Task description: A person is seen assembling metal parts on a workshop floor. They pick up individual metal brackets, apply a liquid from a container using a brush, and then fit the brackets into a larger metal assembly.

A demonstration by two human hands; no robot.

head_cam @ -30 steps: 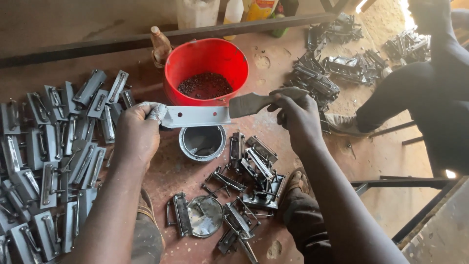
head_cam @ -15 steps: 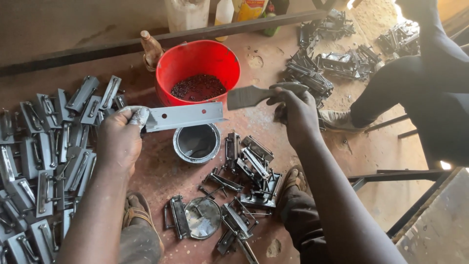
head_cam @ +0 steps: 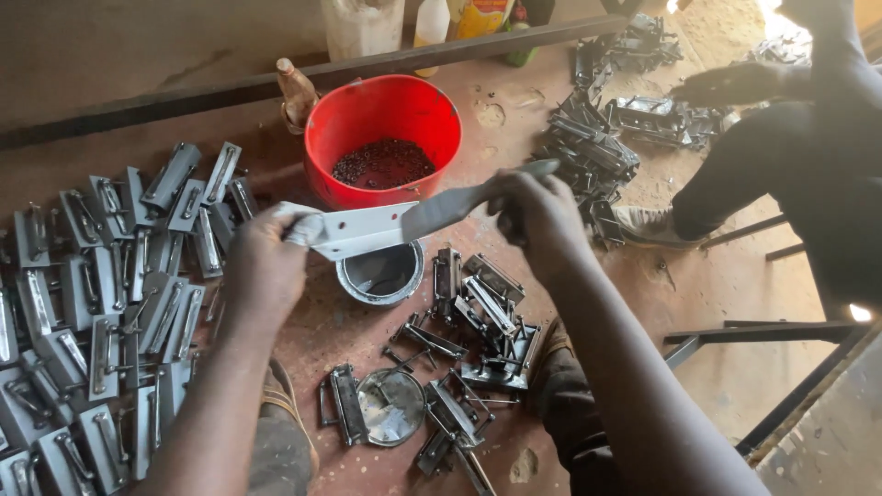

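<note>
My left hand [head_cam: 268,264] grips one end of a flat grey metal plate [head_cam: 363,230] with small holes, held level above a small open can of grey paint [head_cam: 380,274]. My right hand [head_cam: 537,220] holds a paintbrush [head_cam: 455,204] whose flat grey bristles lie on the plate's right end. A red bucket [head_cam: 383,122] with dark bits in its bottom stands just behind the plate.
Rows of grey painted metal latches [head_cam: 101,303] cover the floor on the left. Bare metal latches [head_cam: 469,321] and a round can lid [head_cam: 390,406] lie below the can. Another person sits at right, their hand [head_cam: 726,84] near more metal piles [head_cam: 588,152]. A brown bottle [head_cam: 296,92] and a metal frame [head_cam: 763,335] stand nearby.
The view has shifted slightly. My right hand has tilted the brush up and drawn it along the plate, while my left hand keeps hold of the plate over the can.
</note>
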